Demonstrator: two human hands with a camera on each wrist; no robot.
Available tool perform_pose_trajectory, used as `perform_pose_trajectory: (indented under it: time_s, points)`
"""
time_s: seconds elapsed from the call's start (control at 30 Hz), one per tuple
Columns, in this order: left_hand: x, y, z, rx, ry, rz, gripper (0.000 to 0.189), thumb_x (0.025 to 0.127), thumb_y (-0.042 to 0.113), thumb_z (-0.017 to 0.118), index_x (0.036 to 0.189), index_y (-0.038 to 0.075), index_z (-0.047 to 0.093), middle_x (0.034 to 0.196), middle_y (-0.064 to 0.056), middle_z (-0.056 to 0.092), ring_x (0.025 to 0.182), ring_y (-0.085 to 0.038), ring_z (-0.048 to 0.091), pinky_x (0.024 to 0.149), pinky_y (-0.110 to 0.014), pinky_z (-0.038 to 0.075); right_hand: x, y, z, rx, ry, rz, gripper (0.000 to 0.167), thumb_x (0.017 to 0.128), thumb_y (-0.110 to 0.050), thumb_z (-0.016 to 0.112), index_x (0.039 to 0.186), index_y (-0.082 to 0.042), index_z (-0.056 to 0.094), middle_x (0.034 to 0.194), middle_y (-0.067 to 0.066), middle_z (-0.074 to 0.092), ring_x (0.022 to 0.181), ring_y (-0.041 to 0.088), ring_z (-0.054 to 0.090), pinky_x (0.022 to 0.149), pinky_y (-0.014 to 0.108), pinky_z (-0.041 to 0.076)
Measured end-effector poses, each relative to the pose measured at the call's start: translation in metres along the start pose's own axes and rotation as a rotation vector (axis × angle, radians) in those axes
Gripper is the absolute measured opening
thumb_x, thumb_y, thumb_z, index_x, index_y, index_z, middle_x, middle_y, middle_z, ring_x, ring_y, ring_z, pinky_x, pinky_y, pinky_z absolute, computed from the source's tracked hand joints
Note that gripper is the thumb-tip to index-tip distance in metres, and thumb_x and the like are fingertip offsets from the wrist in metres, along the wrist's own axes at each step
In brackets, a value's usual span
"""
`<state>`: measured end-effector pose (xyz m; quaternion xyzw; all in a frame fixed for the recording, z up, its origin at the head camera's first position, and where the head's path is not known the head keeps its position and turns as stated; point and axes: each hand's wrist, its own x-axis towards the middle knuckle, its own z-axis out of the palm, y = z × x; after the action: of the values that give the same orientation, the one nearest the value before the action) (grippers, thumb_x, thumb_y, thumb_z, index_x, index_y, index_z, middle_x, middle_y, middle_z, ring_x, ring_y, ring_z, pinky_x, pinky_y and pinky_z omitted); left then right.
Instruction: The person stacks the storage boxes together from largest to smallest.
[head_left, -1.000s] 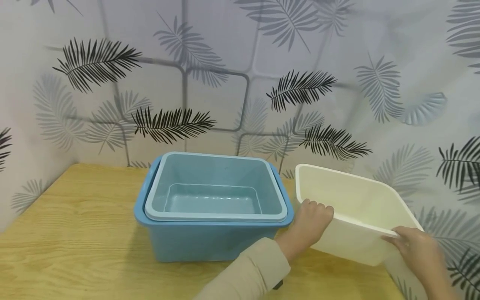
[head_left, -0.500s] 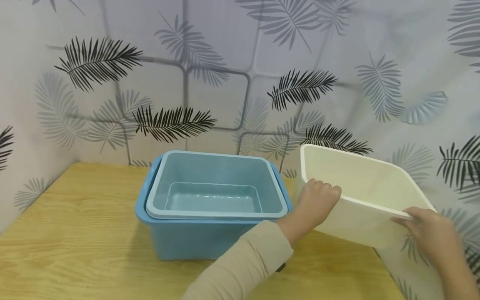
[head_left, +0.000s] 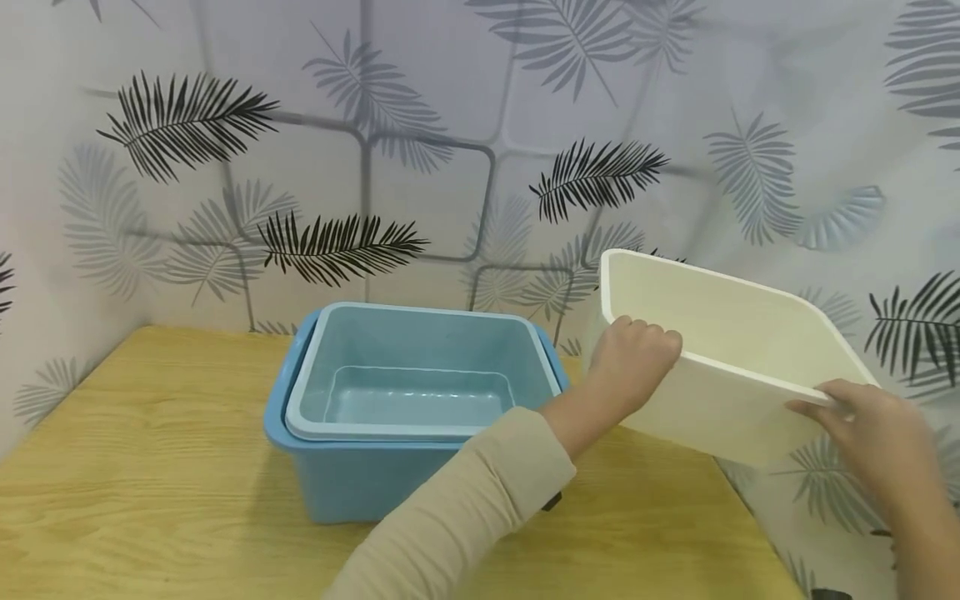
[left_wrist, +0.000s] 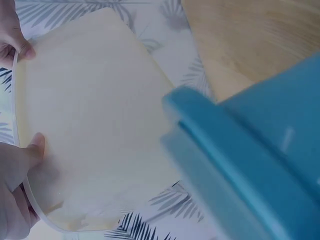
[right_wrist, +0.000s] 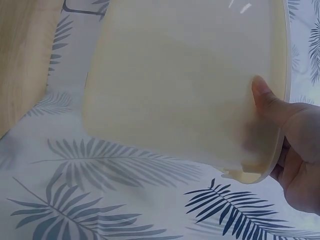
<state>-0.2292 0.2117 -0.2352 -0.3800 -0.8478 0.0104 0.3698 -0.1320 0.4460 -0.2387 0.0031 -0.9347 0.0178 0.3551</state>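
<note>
A cream plastic storage bin (head_left: 720,408) is held up at the right of the head view, its opening tilted toward me. My left hand (head_left: 633,367) grips its near rim by the left corner, fingers curled over the edge. Farther right, my right hand (head_left: 877,433) pinches the same rim, with the thumb (right_wrist: 267,102) on the outer wall in the right wrist view. Left of the cream bin, a light blue bin (head_left: 420,432) sits nested inside a darker blue bin (head_left: 360,487). My left forearm hides the blue bins' near right corner.
The blue bins stand on a wood-grain table (head_left: 135,467). Its right edge (head_left: 757,521) runs below the cream bin. A patterned leaf-print cloth (head_left: 450,200) hangs behind and to the right. A small dark object (head_left: 552,502) shows beside my left sleeve.
Both hands have raised the cream bin, bringing it higher above the table and slightly right. The two blue bins have stayed in place.
</note>
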Motion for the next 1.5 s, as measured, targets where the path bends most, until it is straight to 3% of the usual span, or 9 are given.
perform_pose_trajectory:
  time_s: [0.23, 0.43, 0.7, 0.87, 1.0, 1.13, 1.27, 1.4, 1.5]
  points:
    - [-0.001, -0.019, -0.021, 0.051, 0.043, -0.008, 0.021, 0.091, 0.015, 0.056, 0.072, 0.025, 0.054, 0.059, 0.013, 0.042, 0.053, -0.003, 0.029, 0.049, -0.018, 0.015, 0.018, -0.015, -0.012, -0.009, 0.077, -0.103, 0.044, 0.072, -0.035, 0.068, 0.076, 0.009, 0.066, 0.075, 0.03, 0.065, 0.06, 0.045, 0.059, 0.053, 0.045, 0.047]
    - [-0.006, -0.031, -0.03, 0.062, 0.051, -0.008, 0.012, 0.088, 0.035, 0.061, 0.081, 0.025, 0.062, 0.069, 0.015, 0.061, 0.057, 0.0, 0.048, 0.052, -0.015, 0.026, 0.026, -0.024, -0.016, 0.01, 0.106, -0.136, 0.045, 0.073, -0.04, 0.066, 0.074, 0.005, 0.067, 0.074, 0.027, 0.066, 0.062, 0.044, 0.06, 0.055, 0.034, 0.043]
    - [-0.015, -0.05, -0.04, 0.023, 0.013, -0.015, 0.014, 0.087, 0.035, 0.061, 0.088, 0.022, 0.065, 0.076, 0.012, 0.066, 0.067, -0.002, 0.059, 0.057, -0.014, 0.036, 0.034, -0.041, -0.014, 0.033, 0.12, -0.177, 0.047, 0.073, -0.042, 0.064, 0.076, 0.005, 0.068, 0.073, 0.026, 0.066, 0.061, 0.043, 0.06, 0.057, 0.041, 0.045]
    - [-0.024, -0.061, -0.044, 0.044, -0.001, -0.01, 0.015, 0.089, 0.035, 0.059, 0.089, 0.021, 0.065, 0.078, 0.011, 0.067, 0.067, -0.003, 0.059, 0.055, -0.014, 0.033, 0.039, -0.051, -0.009, 0.039, 0.158, -0.237, 0.072, 0.074, -0.062, 0.043, 0.072, 0.006, 0.067, 0.068, 0.026, 0.065, 0.052, 0.041, 0.056, 0.055, 0.052, 0.046]
    - [-0.034, -0.071, -0.048, 0.071, 0.029, -0.005, 0.015, 0.088, 0.034, 0.06, 0.084, 0.02, 0.063, 0.074, 0.01, 0.065, 0.063, -0.003, 0.057, 0.053, -0.015, 0.027, 0.042, -0.06, -0.007, 0.044, 0.209, -0.3, 0.081, 0.072, -0.069, 0.031, 0.067, 0.003, 0.067, 0.061, 0.02, 0.065, 0.045, 0.032, 0.052, 0.047, 0.038, 0.043]
    - [-0.041, -0.08, -0.052, 0.06, 0.068, -0.008, 0.014, 0.087, 0.032, 0.061, 0.081, 0.019, 0.063, 0.073, 0.009, 0.066, 0.063, -0.005, 0.058, 0.052, -0.016, 0.028, 0.045, -0.069, -0.007, 0.062, 0.246, -0.337, 0.08, 0.073, -0.07, 0.032, 0.064, 0.002, 0.066, 0.057, 0.016, 0.063, 0.044, 0.028, 0.05, 0.045, 0.03, 0.037]
    - [-0.049, -0.091, -0.056, 0.005, 0.061, -0.02, 0.014, 0.086, 0.03, 0.062, 0.082, 0.017, 0.064, 0.076, 0.007, 0.068, 0.067, -0.008, 0.062, 0.055, -0.017, 0.036, 0.047, -0.079, -0.004, 0.083, 0.273, -0.361, 0.079, 0.074, -0.07, 0.034, 0.064, 0.001, 0.065, 0.056, 0.014, 0.062, 0.045, 0.03, 0.05, 0.047, 0.032, 0.037]
    - [-0.059, -0.101, -0.059, -0.053, 0.046, -0.03, 0.017, 0.086, 0.03, 0.061, 0.08, 0.014, 0.063, 0.072, 0.003, 0.066, 0.066, -0.011, 0.062, 0.054, -0.019, 0.036, 0.05, -0.09, -0.001, 0.106, 0.299, -0.404, 0.076, 0.077, -0.068, 0.037, 0.064, 0.002, 0.065, 0.057, 0.014, 0.063, 0.046, 0.029, 0.051, 0.049, 0.034, 0.037]
    - [-0.066, -0.108, -0.061, -0.045, 0.053, -0.03, 0.019, 0.086, 0.03, 0.061, 0.079, 0.012, 0.062, 0.069, 0.002, 0.064, 0.065, -0.011, 0.061, 0.054, -0.019, 0.036, 0.051, -0.098, 0.001, 0.12, 0.305, -0.434, 0.074, 0.079, -0.065, 0.038, 0.065, 0.002, 0.065, 0.058, 0.013, 0.064, 0.047, 0.027, 0.052, 0.05, 0.034, 0.038]
